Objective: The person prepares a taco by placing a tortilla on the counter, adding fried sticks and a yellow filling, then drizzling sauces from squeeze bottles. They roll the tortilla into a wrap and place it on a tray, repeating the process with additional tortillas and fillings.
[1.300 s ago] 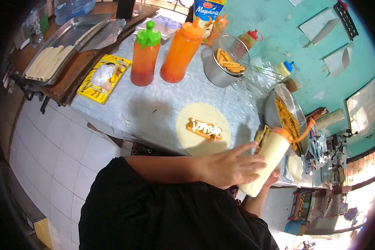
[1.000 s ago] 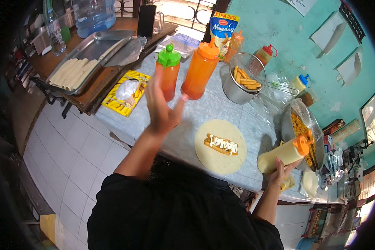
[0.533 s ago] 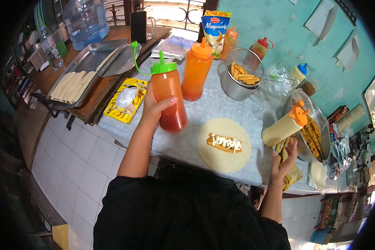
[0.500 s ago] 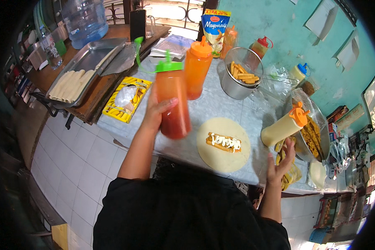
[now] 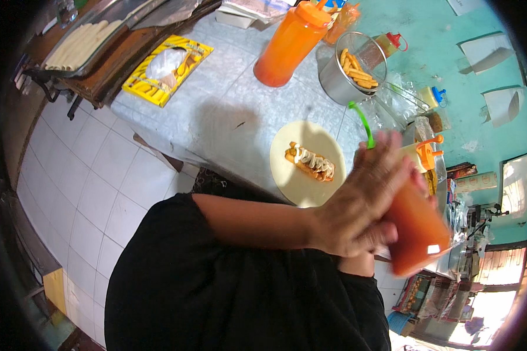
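A clear squeeze bottle (image 5: 418, 231) of red-orange sauce tilts at the table's right front, its base toward the lower right. My left hand (image 5: 357, 202) reaches across and closes round its upper part, thumb below, the fingers smeared by motion. Of the cap, mostly hidden, a green strip (image 5: 364, 124) sticks out. Behind the bottle, fingertips of my right hand (image 5: 418, 175) press against its far side; the rest is covered. Just left of the hands lies a round flatbread (image 5: 287, 175), with a filling (image 5: 311, 162) of fried sticks and white sauce on it.
An orange-capped squeeze bottle (image 5: 284, 50) stands at the back, beside a steel pot (image 5: 336, 82) with fried sticks in a strainer. A yellow packet (image 5: 152, 88) lies left. Rolled wraps (image 5: 88, 44) fill a tray. Another orange-capped bottle (image 5: 430, 153) stands behind my hands.
My left hand has carried the sauce bottle rightward across the flatbread, tipping it from upright. My right hand, free before near the cream-coloured bottle, now meets it. The view has shifted.
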`<state>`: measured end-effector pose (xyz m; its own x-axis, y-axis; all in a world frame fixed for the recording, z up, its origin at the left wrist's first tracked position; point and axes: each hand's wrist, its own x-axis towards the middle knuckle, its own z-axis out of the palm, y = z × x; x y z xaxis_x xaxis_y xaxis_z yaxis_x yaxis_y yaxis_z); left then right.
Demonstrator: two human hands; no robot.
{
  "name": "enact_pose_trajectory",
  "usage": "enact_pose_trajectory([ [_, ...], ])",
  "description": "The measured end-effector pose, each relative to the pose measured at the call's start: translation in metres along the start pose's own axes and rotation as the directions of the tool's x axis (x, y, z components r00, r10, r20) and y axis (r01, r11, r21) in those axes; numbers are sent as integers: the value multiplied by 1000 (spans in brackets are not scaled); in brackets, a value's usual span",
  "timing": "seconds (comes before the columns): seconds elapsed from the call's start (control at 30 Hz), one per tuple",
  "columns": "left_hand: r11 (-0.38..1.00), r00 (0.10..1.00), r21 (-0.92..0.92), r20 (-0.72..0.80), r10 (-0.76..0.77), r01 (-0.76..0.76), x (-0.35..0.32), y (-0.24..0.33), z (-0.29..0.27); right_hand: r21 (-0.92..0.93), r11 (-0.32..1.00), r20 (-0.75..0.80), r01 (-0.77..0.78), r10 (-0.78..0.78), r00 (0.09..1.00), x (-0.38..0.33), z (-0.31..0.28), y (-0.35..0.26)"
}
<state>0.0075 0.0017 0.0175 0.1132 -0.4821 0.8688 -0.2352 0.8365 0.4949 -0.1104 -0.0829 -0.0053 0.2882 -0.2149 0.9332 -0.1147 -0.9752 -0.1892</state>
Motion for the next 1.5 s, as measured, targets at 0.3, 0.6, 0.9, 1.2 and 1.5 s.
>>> enact_pose_trajectory([
  [0.3,879,989,476,-132,68,3,39,-9,19,-10,991,45,-135,135,990,7,-7,0],
  [0.6,832,992,553,-118,31,40,13,-35,4,-28,984,70,-177,179,981,8,-7,-3],
  [0.9,829,974,559,-183,136,-11,20,-38,13,-48,976,92,-211,215,972,8,-10,-6],
  [1.2,853,961,520,-205,185,-53,18,-36,32,-51,972,106,-229,234,966,7,-14,-4],
  [1.5,868,957,491,-211,202,-75,20,-29,46,-38,971,101,-235,238,966,7,-18,-4],
])
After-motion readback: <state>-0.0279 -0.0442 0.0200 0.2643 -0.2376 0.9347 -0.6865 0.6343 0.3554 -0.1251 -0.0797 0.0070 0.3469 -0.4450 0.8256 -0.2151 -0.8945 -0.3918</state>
